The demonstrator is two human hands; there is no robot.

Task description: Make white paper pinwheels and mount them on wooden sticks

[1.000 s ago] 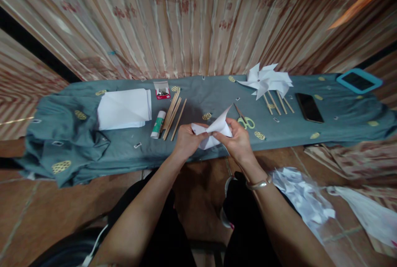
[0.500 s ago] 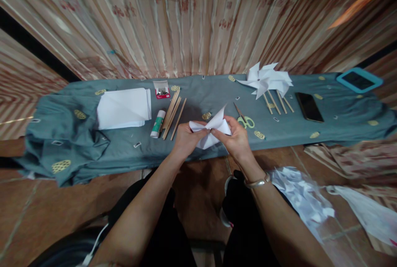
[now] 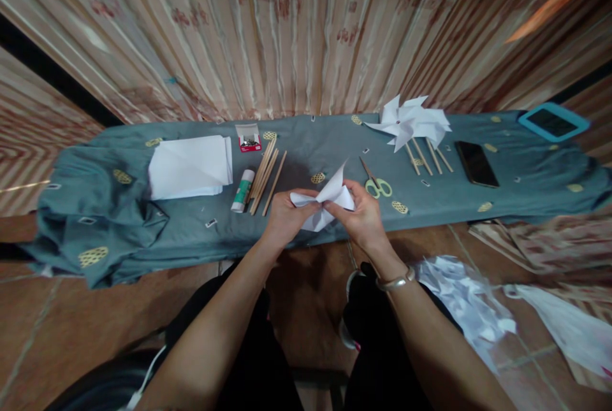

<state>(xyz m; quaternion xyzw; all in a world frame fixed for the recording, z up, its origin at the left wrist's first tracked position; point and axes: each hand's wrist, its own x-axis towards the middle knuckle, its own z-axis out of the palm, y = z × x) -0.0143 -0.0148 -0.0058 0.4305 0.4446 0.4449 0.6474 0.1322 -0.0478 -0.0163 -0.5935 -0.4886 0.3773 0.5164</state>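
Note:
A white paper pinwheel (image 3: 333, 187) with folded blades is held over the front edge of the cloth-covered table. My left hand (image 3: 285, 216) grips its left side, the thumb pressed near the centre. On the opposite side my right hand (image 3: 362, 212) pinches the paper, its thumb meeting the left one at the middle. Both thumbs cover the pinwheel's centre. Closest to my left hand lie several thin wooden sticks (image 3: 268, 172) and a green-and-white glue stick (image 3: 243, 191). Beyond my right hand rest scissors (image 3: 377, 187) with pale green handles.
A stack of white paper (image 3: 189, 165) lies left, near a small red box (image 3: 249, 138) of metal pieces. Finished pinwheels (image 3: 414, 121) on sticks, a phone (image 3: 477, 164) and a blue-framed tablet (image 3: 554, 122) sit right. On the floor is a clear bag (image 3: 466, 299) of paper scraps.
Both hands keep hold of the pinwheel in nearly the same place. The thumbs have shifted slightly at its centre, and a small dark spot seen there before is now covered.

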